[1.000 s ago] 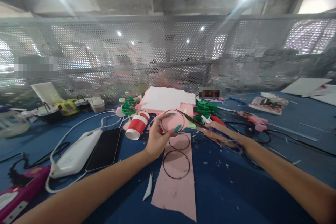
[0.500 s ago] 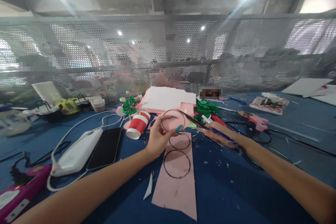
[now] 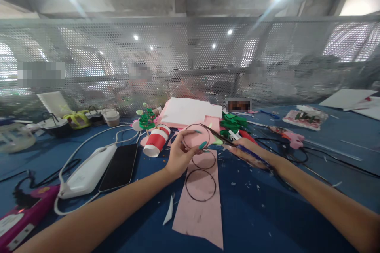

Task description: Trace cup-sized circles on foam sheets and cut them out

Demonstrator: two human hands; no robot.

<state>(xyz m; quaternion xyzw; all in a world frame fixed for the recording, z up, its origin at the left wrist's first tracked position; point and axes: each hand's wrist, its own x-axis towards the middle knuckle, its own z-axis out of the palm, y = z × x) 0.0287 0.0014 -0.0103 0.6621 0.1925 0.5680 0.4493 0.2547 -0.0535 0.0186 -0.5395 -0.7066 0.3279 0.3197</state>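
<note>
Between its thumb and fingers my left hand grips a pink paper circle outlined in black. My right hand is closed around a pair of scissors with blue handles. Their dark blades point left and lie at the upper right edge of the paper circle. Below my left hand a long pink paper strip lies on the table, with two more black circles drawn on it. A thin white paper scrap rests just left of the strip.
Left of my hands are a red and white paper cup, a black phone, a white power bank and a purple power strip. Paper sheets are stacked behind. Green paper strips and a pink glue gun lie right.
Both hands, the paper circle and the scissors hold nearly the same position. The whole view has shifted very slightly.
</note>
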